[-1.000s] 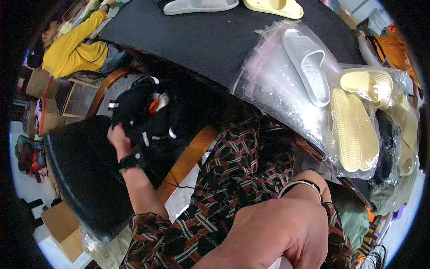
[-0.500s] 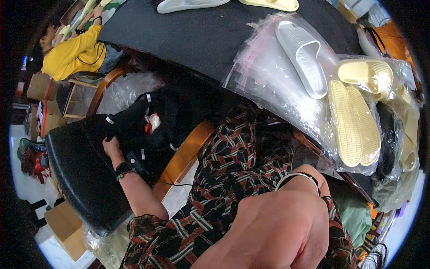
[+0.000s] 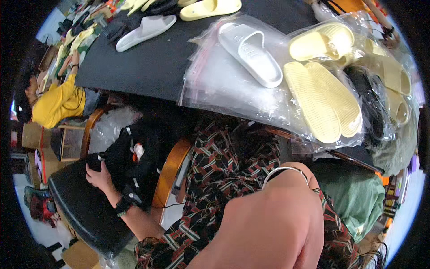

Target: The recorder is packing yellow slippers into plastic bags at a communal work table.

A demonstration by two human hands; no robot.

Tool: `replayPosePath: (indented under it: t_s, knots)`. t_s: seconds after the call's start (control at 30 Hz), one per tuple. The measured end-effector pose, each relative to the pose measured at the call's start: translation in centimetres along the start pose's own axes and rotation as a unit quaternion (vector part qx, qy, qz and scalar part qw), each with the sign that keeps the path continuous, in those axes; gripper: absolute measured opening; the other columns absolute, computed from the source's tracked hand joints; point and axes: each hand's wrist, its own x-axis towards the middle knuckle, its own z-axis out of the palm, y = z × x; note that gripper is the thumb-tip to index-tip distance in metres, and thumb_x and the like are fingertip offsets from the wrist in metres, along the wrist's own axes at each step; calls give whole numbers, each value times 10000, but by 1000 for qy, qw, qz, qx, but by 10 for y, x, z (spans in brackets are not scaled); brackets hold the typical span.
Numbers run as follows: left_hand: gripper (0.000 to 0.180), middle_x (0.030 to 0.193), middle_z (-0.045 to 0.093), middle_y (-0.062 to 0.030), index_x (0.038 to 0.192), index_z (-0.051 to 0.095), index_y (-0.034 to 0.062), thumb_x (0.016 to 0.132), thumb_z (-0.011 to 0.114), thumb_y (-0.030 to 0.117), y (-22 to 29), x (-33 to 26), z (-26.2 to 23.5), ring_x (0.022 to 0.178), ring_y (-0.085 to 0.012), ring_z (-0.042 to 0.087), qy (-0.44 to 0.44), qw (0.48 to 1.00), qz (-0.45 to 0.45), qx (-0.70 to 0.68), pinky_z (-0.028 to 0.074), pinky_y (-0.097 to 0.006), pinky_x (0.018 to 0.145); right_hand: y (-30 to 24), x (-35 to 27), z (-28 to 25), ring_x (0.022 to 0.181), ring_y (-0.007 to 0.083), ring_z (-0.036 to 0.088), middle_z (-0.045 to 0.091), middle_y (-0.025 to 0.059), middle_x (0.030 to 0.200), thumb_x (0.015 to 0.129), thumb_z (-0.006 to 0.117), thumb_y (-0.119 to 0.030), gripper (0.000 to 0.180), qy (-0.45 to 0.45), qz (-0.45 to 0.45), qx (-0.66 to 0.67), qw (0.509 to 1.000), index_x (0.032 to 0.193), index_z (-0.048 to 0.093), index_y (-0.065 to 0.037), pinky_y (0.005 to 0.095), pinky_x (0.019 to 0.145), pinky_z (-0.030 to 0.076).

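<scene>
Overhead, one white slide [image 3: 251, 51], two yellow soles [image 3: 322, 101]

— What's carrying everything?
— A black table [image 3: 148, 67]. Clear plastic bags [image 3: 224, 85] lie on its near edge.
— And on it?
— A white slide sandal [image 3: 251, 51] on the bags, a bagged yellow pair [image 3: 322, 101] beside it, a grey slide [image 3: 145, 30] farther back.

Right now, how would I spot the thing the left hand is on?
Find the black chair seat at lower left. The left hand grips a black bag lying on it, the only dark bundle with white tags and an orange spot.
</scene>
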Motion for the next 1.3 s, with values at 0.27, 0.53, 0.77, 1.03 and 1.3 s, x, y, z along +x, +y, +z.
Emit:
replayPosePath:
  t_s: [0.27, 0.53, 0.77, 1.03, 1.3]
  knots:
    - [530, 1334, 600, -170, 1360, 558, 14, 914, 726, 244, 129, -33, -76, 1247, -345, 547, 109, 954, 233, -156, 439, -452, 1059, -5, -29, 4, 953, 199, 656, 649, 107, 1009, 836, 770, -95, 292, 131, -44, -58, 989, 1018, 546, -49, 334, 743, 534]
    - [253, 1140, 691, -106, 1191, 648, -8, 1014, 575, 158, 210, -142, -167, 988, -155, 661, -393, 664, 87, -630, 498, -274, 854, 22, -5, 4, 969, 118, 649, 647, 99, 1052, 807, 805, -40, 423, 159, -46, -51, 985, 1129, 532, -21, 275, 773, 524]
    - [477, 1210, 604, -47, 1432, 442, 16, 1088, 415, 346, 210, -214, -166, 1014, -162, 619, -667, 299, -52, -681, 528, -331, 851, 70, -39, -7, 890, 302, 676, 647, 95, 950, 699, 791, 28, 340, 160, 115, -558, 806, 965, 611, -84, 357, 745, 546]
    - [270, 1074, 650, -25, 1263, 558, -15, 1032, 566, 126, 223, -219, -158, 941, -81, 614, -640, 521, 96, -556, 521, -254, 838, 82, -48, -29, 928, 320, 632, 568, 127, 1036, 686, 758, 49, 331, 137, 155, -615, 761, 973, 625, -50, 373, 794, 534]
    - [195, 983, 672, -70, 1187, 548, -14, 1025, 565, 94, 240, -218, -165, 865, -110, 648, -639, 556, 67, -527, 526, -259, 752, 52, -69, -40, 1011, 375, 638, 591, 166, 1182, 773, 800, -59, 503, 85, 191, -572, 793, 1223, 577, -32, 395, 853, 538]
